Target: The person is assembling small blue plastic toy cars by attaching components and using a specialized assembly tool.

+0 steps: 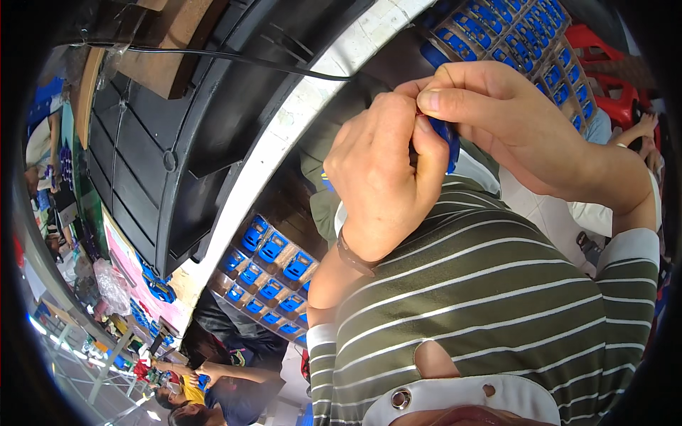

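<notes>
My left hand (pixel 383 160), with a thin band at its wrist, curls around a blue plastic piece (pixel 445 138) in front of my chest. The fingers hide most of that piece, and its full shape does not show. Close against it, my right hand (pixel 490 106) pinches thumb to forefinger above the left thumb. A tiny red spot (pixel 420 114) shows between the meeting fingertips; what the right hand's pinch holds is too small to make out.
A black plastic crate (pixel 142 188) stands beyond the white table edge (pixel 273 153), crossed by a black cable (pixel 249 62). Blue toy car shells (pixel 273 247) fill a sectioned tray lower left; another such tray (pixel 490 25) lies upper right. Red stools (pixel 600 89) and co-workers (pixel 241 390) are nearby.
</notes>
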Available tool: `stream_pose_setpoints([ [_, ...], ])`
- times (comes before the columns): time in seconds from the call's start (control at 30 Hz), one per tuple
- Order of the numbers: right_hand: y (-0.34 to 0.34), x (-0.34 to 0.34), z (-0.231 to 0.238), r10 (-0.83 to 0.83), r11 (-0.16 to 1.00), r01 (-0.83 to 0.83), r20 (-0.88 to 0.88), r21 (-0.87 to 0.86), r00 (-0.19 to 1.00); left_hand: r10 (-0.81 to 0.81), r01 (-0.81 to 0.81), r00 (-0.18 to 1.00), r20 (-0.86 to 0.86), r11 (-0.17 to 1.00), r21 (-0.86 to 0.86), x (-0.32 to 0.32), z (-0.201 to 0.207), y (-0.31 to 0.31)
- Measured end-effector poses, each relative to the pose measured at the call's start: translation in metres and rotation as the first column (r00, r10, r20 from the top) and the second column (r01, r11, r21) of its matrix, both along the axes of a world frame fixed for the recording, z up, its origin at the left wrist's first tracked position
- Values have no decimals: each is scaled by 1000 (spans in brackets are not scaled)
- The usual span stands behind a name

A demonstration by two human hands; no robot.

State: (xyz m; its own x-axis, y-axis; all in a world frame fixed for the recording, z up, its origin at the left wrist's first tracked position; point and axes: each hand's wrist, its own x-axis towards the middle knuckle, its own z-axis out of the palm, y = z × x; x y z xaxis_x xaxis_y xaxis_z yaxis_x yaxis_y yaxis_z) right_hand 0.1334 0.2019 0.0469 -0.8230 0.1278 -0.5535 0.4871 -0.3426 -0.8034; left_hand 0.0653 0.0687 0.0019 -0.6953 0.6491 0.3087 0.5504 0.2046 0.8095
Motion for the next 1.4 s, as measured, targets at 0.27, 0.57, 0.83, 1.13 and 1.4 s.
stream_pose_setpoints([
  [0.27, 5, 2, -6, 16, 1000, -15, 45, -18, 999, -44, 40, 998, -41, 995, -87, -1, -1, 0],
  [0.57, 4, 4, -4, 22, 998, -24, 26, 52, 999, -65, 65, 998, 3, 996, -65, -1, -6, -1],
  [0.83, 4, 6, -6, 40, 995, -36, -53, 90, 998, -68, 68, 996, -60, 998, 7, -1, -11, 1],
  [1.13, 4, 4, 0, 86, 987, -75, -69, 145, 994, -53, 55, 998, -24, 992, 117, -2, -13, 2],
  [1.4, 5, 4, -1, 73, 976, -34, -174, 217, 982, -93, 71, 991, 96, 975, 212, -5, -14, 0],
])
